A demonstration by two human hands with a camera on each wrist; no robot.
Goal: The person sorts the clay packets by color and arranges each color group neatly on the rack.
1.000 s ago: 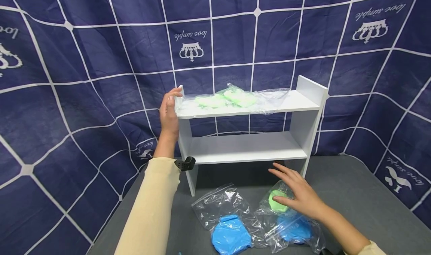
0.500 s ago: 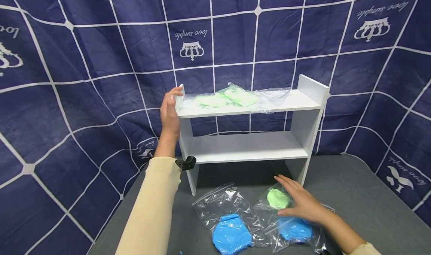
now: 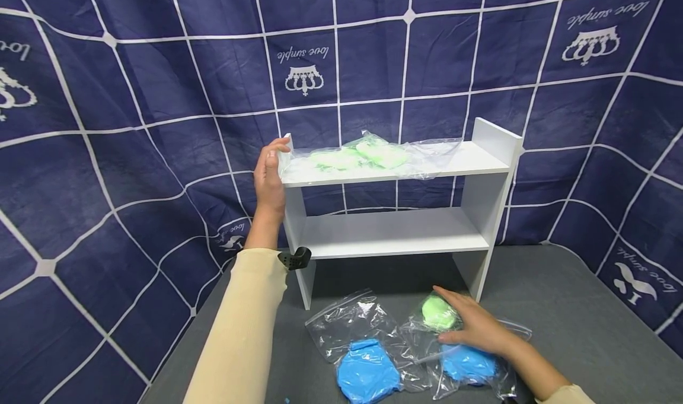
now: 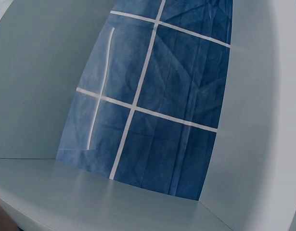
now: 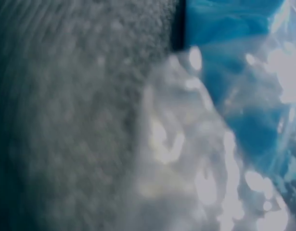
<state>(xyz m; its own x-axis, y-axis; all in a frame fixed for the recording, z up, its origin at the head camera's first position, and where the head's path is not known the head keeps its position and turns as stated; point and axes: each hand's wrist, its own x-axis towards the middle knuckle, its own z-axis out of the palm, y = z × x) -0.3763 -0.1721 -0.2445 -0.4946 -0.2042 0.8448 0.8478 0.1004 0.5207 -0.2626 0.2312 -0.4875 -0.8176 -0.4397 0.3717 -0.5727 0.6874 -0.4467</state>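
My left hand grips the upper left end panel of a white two-tier shelf, its fingers over the panel's edge. My right hand reaches low in front of the shelf, thumb and fingers spread apart beside a round light-green lump in a clear zip bag. Under and beside that hand, another clear bag holds a blue lump. In the right wrist view, crinkled clear plastic and blue material show close up and blurred. The left wrist view shows the shelf's inner panels.
Clear bags with light-green pieces lie on the top board. A larger blue disc in a zip bag lies on the dark grey tabletop, left of the right hand. A navy gridded cloth hangs behind and at both sides.
My right hand has come down and slightly nearer, to the bag with the green lump, which has shifted a little. The left hand keeps its grip on the shelf panel.
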